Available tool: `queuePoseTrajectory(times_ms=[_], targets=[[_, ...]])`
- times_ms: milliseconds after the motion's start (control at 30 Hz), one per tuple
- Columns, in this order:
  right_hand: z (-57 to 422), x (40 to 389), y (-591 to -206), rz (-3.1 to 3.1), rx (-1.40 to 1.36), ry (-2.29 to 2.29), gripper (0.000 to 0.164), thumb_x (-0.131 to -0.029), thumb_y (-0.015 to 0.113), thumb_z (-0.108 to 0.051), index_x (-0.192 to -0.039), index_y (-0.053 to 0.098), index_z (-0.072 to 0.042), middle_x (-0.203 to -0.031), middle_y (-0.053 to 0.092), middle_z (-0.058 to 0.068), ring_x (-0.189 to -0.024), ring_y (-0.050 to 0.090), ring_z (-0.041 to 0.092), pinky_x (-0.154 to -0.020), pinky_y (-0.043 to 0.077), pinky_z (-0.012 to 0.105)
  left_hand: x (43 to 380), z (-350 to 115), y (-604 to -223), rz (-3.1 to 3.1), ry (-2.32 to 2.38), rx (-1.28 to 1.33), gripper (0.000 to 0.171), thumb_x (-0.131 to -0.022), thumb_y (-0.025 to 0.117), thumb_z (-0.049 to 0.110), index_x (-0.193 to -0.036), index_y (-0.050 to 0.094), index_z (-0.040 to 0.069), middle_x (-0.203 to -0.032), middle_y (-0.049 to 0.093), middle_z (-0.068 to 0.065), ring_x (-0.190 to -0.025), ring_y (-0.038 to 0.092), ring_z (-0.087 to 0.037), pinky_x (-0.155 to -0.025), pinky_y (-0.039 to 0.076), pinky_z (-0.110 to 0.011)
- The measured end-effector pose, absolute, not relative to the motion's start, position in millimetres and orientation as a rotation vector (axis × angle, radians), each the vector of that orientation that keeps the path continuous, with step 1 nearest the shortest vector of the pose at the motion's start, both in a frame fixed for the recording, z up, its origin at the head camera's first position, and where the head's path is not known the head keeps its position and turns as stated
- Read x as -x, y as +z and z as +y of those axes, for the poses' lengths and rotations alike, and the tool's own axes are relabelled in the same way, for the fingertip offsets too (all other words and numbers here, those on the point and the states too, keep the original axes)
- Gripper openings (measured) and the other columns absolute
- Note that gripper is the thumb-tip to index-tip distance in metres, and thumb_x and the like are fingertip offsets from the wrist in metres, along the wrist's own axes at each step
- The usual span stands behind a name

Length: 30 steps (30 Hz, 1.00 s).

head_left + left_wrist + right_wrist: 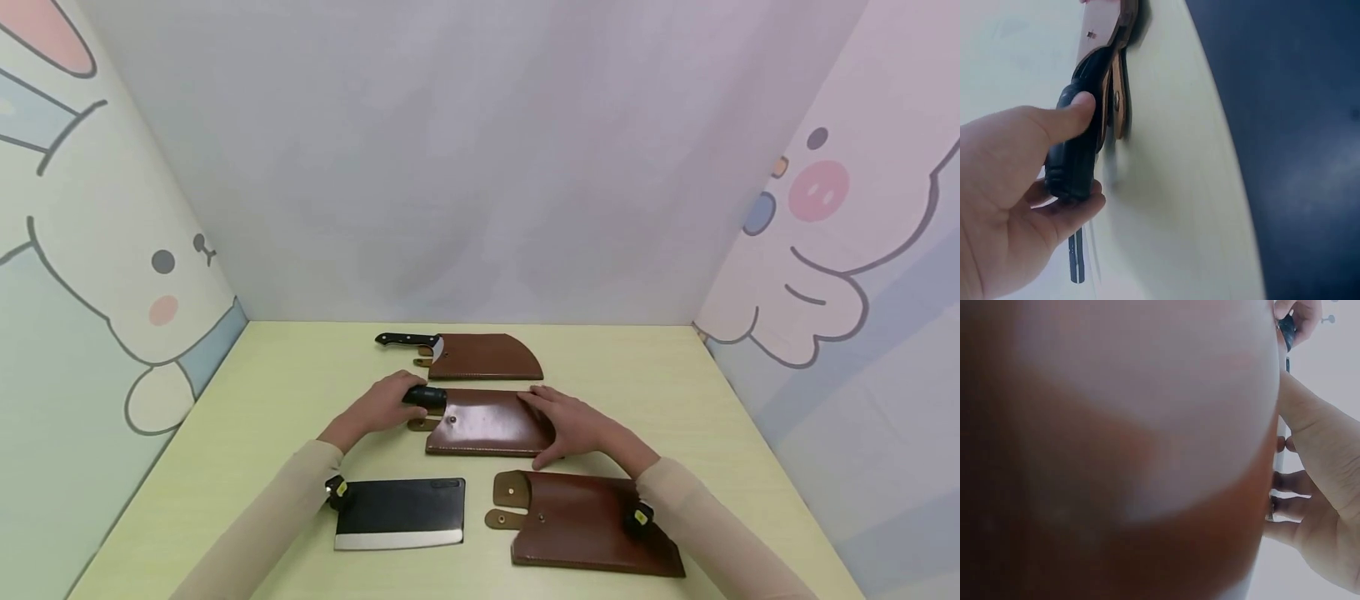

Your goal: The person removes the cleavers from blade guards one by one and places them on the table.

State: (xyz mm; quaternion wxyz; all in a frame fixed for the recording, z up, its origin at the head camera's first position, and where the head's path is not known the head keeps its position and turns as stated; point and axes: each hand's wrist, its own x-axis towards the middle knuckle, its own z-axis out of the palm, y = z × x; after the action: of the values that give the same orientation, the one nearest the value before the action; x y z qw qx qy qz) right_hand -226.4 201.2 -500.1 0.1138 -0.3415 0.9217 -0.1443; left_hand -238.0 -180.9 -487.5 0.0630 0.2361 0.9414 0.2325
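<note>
In the head view, a brown leather knife sheath (487,421) lies mid-table, with a cleaver's black handle (1075,147) sticking out of its left end; the blade is hidden inside. My left hand (386,402) grips that handle, thumb on one side and fingers on the other, as the left wrist view shows. Spread across the sheath's right end, my right hand (573,423) touches it with its fingers near the far edge and its thumb by the near edge. The sheath's strap (1119,100) hangs loose beside the handle.
Farther back lies another sheathed cleaver (487,357) with a riveted black handle. Nearer, a bare black cleaver blade (400,512) is beside my left forearm, its handle hidden. Another brown sheath (592,521) lies partly under my right wrist. Printed walls enclose the pale table (300,375).
</note>
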Motion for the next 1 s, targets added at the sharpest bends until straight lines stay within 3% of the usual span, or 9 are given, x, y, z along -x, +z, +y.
queuePoseTrajectory(times_ms=[133,367,600,1000], targets=[[200,226,-500,2.726,0.998,-0.434,0.118,-0.069,0.086,-0.067,-0.16,0.035,-0.013,-0.161,0.037,0.019,-0.146,0.039,0.039,-0.111,0.042,0.055,240,-179,-489,2.863,0.694,-0.707,0.049,-0.091,0.08,0.024,-0.13,0.064,0.0,-0.117,0.064,-0.015,-0.103,0.063,-0.028,-0.089,0.052,-0.049],[202,226,-499,2.753,1.009,-0.422,0.121,-0.069,0.086,-0.067,-0.159,0.035,-0.004,-0.16,0.04,0.019,-0.148,0.037,0.039,-0.112,0.041,0.056,240,-178,-489,2.883,0.693,-0.685,0.039,-0.09,0.08,0.019,-0.123,0.069,0.002,-0.108,0.066,-0.011,-0.097,0.061,-0.025,-0.087,0.051,-0.048],[204,222,-494,2.771,1.021,-0.434,0.121,-0.068,0.085,-0.069,-0.158,0.037,-0.004,-0.158,0.042,0.018,-0.146,0.039,0.039,-0.109,0.043,0.058,236,-179,-488,2.882,0.693,-0.701,0.046,-0.092,0.077,0.02,-0.131,0.065,0.0,-0.118,0.067,-0.016,-0.107,0.064,-0.03,-0.091,0.051,-0.049],[205,218,-484,2.836,1.073,-0.433,0.121,-0.066,0.085,-0.069,-0.158,0.038,-0.007,-0.158,0.042,0.02,-0.143,0.045,0.04,-0.107,0.046,0.055,231,-184,-483,2.97,0.688,-0.751,0.043,-0.091,0.079,0.025,-0.128,0.068,0.004,-0.117,0.071,-0.012,-0.109,0.066,-0.03,-0.09,0.053,-0.05]])
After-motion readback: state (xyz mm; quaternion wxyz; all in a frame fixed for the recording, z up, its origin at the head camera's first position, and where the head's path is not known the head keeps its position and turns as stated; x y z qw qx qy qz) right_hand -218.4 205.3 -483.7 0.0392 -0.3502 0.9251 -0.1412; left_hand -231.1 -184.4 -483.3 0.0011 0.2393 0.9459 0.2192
